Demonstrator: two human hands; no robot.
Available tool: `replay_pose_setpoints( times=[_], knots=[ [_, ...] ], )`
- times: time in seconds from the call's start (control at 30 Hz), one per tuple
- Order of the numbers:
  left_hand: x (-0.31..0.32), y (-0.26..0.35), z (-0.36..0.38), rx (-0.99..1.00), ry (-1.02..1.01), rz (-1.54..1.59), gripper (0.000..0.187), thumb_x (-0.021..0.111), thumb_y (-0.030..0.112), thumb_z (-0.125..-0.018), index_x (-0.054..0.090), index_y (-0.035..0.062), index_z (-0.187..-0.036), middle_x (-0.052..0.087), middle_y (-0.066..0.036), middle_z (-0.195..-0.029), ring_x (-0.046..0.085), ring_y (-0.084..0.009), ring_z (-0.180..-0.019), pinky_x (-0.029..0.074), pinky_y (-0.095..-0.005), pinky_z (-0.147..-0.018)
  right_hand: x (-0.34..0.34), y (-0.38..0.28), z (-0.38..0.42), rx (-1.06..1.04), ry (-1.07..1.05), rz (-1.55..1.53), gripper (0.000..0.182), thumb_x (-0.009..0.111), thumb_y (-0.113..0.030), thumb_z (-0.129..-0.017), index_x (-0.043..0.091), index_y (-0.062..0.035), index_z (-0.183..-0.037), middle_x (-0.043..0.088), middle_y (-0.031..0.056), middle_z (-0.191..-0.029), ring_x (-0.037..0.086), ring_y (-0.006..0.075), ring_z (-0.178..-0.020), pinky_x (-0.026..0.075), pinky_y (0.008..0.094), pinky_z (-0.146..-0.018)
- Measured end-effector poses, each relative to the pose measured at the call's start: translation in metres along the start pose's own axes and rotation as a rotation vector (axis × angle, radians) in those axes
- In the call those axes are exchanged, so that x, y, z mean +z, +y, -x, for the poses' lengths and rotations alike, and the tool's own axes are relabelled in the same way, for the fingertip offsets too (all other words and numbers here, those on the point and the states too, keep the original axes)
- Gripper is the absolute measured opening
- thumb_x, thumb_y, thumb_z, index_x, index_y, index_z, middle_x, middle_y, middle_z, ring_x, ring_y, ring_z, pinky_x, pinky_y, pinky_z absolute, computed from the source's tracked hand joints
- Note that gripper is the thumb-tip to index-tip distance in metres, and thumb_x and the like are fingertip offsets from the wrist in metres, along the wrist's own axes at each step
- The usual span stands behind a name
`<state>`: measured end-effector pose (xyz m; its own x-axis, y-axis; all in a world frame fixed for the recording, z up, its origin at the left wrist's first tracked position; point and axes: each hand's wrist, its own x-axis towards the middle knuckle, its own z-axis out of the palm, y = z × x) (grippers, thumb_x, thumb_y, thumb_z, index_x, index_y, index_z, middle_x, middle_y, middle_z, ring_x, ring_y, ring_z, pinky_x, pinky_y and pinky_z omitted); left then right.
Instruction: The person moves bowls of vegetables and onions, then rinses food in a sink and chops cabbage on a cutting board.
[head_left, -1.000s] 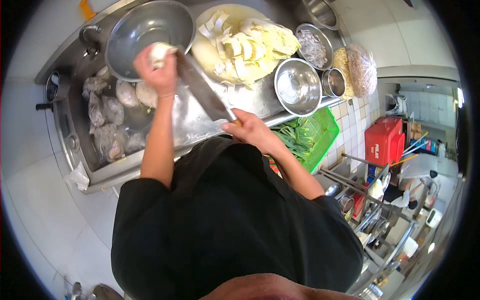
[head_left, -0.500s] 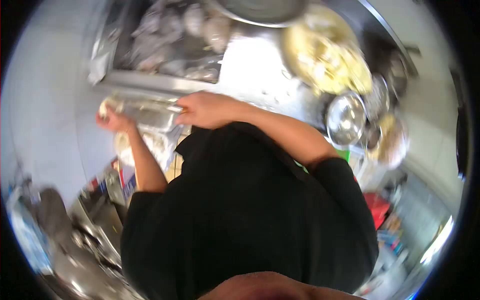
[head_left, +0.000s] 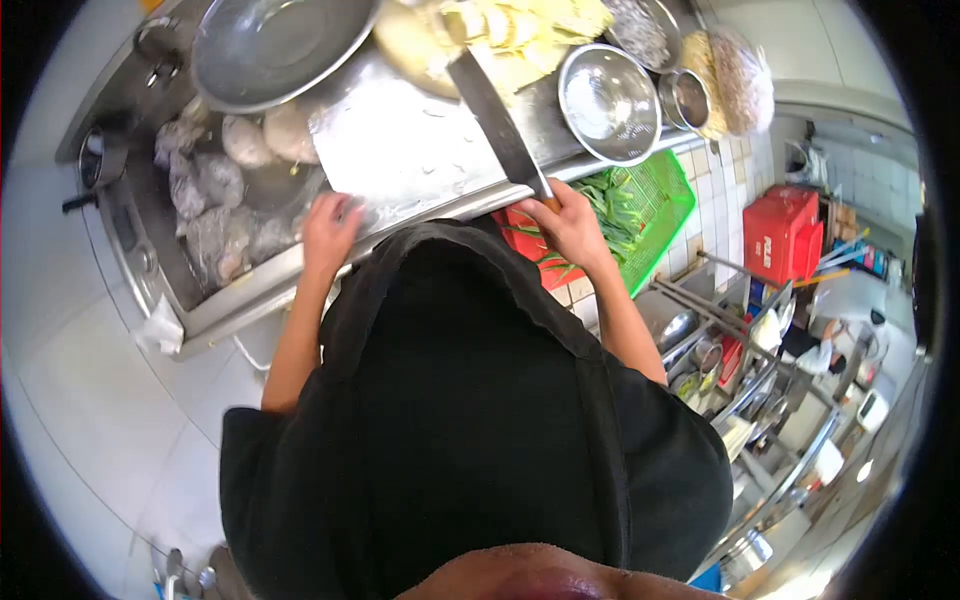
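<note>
My right hand (head_left: 575, 228) is closed around the wooden handle of a cleaver (head_left: 498, 122), just off the counter's front edge. The wide blade points away from me, its tip near a round chopping board (head_left: 408, 48). On and beside that board lie pale yellow cut leaves (head_left: 530, 28) that look like cabbage. My left hand (head_left: 330, 235) is at the counter edge by the sink corner, fingers loosely apart and slightly blurred, with nothing visible in them. A bare metal worktop (head_left: 400, 140) lies between the hands.
The sink (head_left: 225, 318) at left holds plastic-wrapped bundles (head_left: 215, 235) and pale lumps (head_left: 290, 132). A large metal bowl (head_left: 280, 50) stands behind. A metal colander (head_left: 610, 105) sits right of the cleaver. Below is a green basket (head_left: 672, 205) with leafy greens (head_left: 608, 200).
My view has swung round to the right. The left hand, which held a pale piece away at the left, now appears without it beside the sink. The right hand has moved rightward with the cleaver.
</note>
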<state>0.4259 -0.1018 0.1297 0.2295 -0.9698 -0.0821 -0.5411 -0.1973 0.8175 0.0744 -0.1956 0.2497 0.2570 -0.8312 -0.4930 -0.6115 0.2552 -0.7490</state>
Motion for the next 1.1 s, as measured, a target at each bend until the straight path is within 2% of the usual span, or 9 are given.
replay_pose_setpoints(
  times=[0.13, 0.17, 0.27, 0.33, 0.47, 0.57, 0.83, 1.0, 1.1],
  knots=[
    [0.098, 0.031, -0.083, 0.265, -0.164, -0.314, 0.092, 0.08, 0.051, -0.074, 0.044, 0.001, -0.141, 0.039, -0.027, -0.146, 0.037, -0.0407, -0.136, 0.03, -0.0533, -0.111, -0.005, 0.065, 0.038, -0.048, 0.414, 0.318, 0.042, 0.071, -0.028, -0.09, 0.063, -0.0051, -0.124, 0.068, 0.0131, -0.074, 0.065, 0.0276, -0.063, 0.05, 0.0358, -0.061],
    [0.116, 0.041, -0.092, 0.28, -0.181, -0.368, 0.1, 0.079, 0.055, -0.072, 0.038, 0.0016, -0.145, 0.033, -0.028, -0.149, 0.031, -0.0416, -0.14, 0.025, -0.0564, -0.113, -0.004, 0.066, 0.042, 0.12, 0.404, 0.296, 0.054, 0.072, -0.036, -0.086, 0.06, -0.0104, -0.132, 0.07, 0.0219, -0.09, 0.069, 0.0389, -0.084, 0.053, 0.0421, -0.074],
    [0.157, 0.055, -0.109, 0.247, -0.217, -0.427, 0.124, 0.077, 0.066, -0.065, 0.019, 0.0049, -0.156, 0.013, -0.03, -0.158, 0.012, -0.0421, -0.149, 0.008, -0.0662, -0.116, 0.007, 0.089, 0.034, 0.285, 0.484, 0.402, 0.055, 0.072, -0.038, -0.084, 0.061, -0.0156, -0.133, 0.07, 0.0231, -0.09, 0.069, 0.0397, -0.086, 0.053, 0.0451, -0.076],
    [0.178, 0.05, -0.109, 0.291, -0.243, -0.476, 0.115, 0.077, 0.06, -0.07, 0.022, 0.0085, -0.156, 0.013, -0.03, -0.158, 0.012, -0.0411, -0.149, 0.012, -0.0666, -0.115, 0.008, 0.1, 0.02, 0.263, 0.531, 0.474, 0.052, 0.071, -0.036, -0.084, 0.062, -0.0179, -0.131, 0.07, 0.0211, -0.096, 0.068, 0.0395, -0.089, 0.054, 0.0483, -0.078],
    [0.183, 0.02, -0.108, 0.548, -0.248, -0.382, 0.033, 0.07, 0.021, -0.08, 0.063, 0.0111, -0.111, 0.053, -0.016, -0.127, 0.052, -0.0354, -0.119, 0.046, -0.051, -0.095, 0.013, 0.126, -0.017, 0.219, 0.535, 0.475, 0.055, 0.073, -0.029, -0.083, 0.059, -0.0187, -0.135, 0.064, 0.0177, -0.109, 0.066, 0.0377, -0.096, 0.053, 0.0467, -0.083],
    [0.178, 0.015, -0.117, 0.512, -0.241, -0.275, 0.01, 0.065, 0.009, -0.077, 0.061, 0.0094, -0.086, 0.06, -0.008, -0.104, 0.062, -0.0299, -0.09, 0.053, -0.0435, -0.072, 0.01, 0.135, -0.033, 0.107, 0.533, 0.388, 0.056, 0.074, -0.018, -0.081, 0.058, -0.0131, -0.134, 0.056, 0.0183, -0.115, 0.06, 0.0377, -0.103, 0.051, 0.0462, -0.088],
    [0.101, 0.086, -0.167, 0.503, 0.097, 0.047, 0.008, 0.062, 0.003, -0.076, 0.064, 0.0053, -0.083, 0.061, -0.013, -0.089, 0.064, -0.032, -0.075, 0.053, -0.0382, -0.067, -0.011, 0.094, -0.041, 0.163, 0.34, 0.637, 0.051, 0.075, -0.026, -0.08, 0.062, -0.005, -0.125, 0.058, 0.0183, -0.115, 0.058, 0.0388, -0.11, 0.05, 0.0452, -0.09],
    [0.076, 0.138, -0.3, 0.537, 0.35, 0.116, 0.026, 0.061, 0.002, -0.078, 0.071, 0.0038, -0.102, 0.066, -0.015, -0.093, 0.066, -0.0293, -0.082, 0.053, -0.0373, -0.073, -0.024, 0.021, -0.113, -0.27, 0.435, 0.019, 0.055, 0.076, -0.034, -0.082, 0.062, -0.0012, -0.125, 0.057, 0.021, -0.123, 0.056, 0.035, -0.114, 0.049, 0.0446, -0.09],
    [0.099, 0.113, -0.381, 0.222, 0.252, 0.181, 0.027, 0.062, 0.009, -0.082, 0.072, 0.0056, -0.107, 0.068, -0.014, -0.102, 0.067, -0.0297, -0.087, 0.053, -0.0385, -0.082, -0.023, -0.015, -0.182, -0.334, 0.68, -0.005, 0.064, 0.073, -0.039, -0.086, 0.055, 0.0031, -0.13, 0.053, 0.0254, -0.128, 0.051, 0.0375, -0.119, 0.043, 0.0456, -0.099]
  ],
)
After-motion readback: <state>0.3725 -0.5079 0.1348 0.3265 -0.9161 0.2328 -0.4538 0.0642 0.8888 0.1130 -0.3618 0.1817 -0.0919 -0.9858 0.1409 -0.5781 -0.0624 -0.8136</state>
